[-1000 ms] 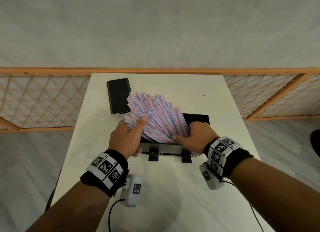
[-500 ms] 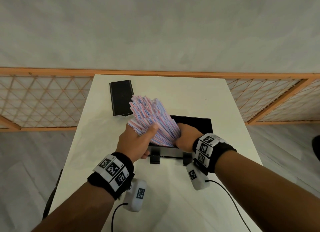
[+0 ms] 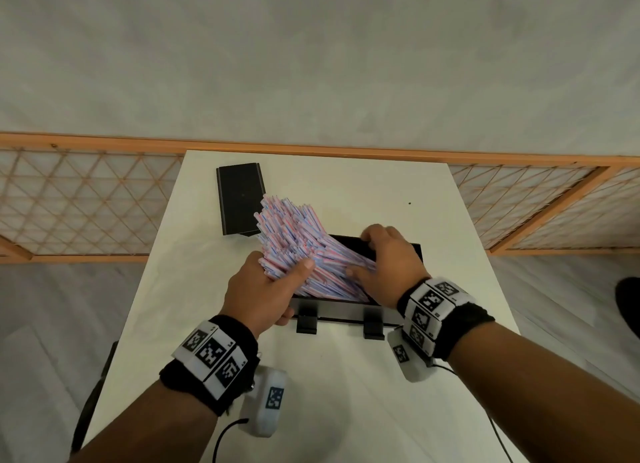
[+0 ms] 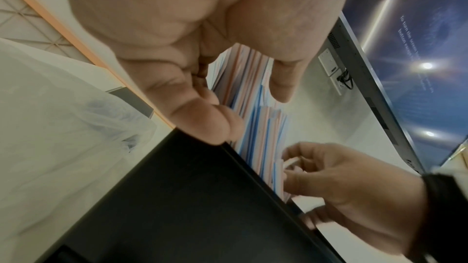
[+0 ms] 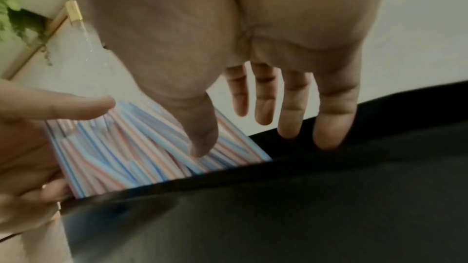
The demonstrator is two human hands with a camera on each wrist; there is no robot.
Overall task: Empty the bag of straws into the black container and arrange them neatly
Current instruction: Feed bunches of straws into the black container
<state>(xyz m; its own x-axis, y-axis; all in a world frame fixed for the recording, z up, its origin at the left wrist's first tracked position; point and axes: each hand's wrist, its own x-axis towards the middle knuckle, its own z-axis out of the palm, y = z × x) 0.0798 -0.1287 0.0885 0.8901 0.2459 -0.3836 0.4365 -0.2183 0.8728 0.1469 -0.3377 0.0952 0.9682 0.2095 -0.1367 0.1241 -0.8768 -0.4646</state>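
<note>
Straws: the striped bundle (image 3: 298, 244) leans out of the black container (image 3: 414, 249) near the table's (image 3: 346, 376) front edge, upper ends fanned left.
Left hand (image 3: 261, 291): fingers wrap the bundle's left side, propping it.
Right hand (image 3: 388, 265): fingers loosely spread over the lower ends, gripping nothing, likely tamping them level.

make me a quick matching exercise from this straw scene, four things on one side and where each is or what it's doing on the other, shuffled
Things:
1. straws
2. flat black lid
3. left hand
4. right hand

Places or states:
A. lying on the table, far left of the container
B. gripping the bundle from the left
C. leaning out of the black container to the far left
D. resting on the straws at the right side

Pairs: 1-C, 2-A, 3-B, 4-D
</note>
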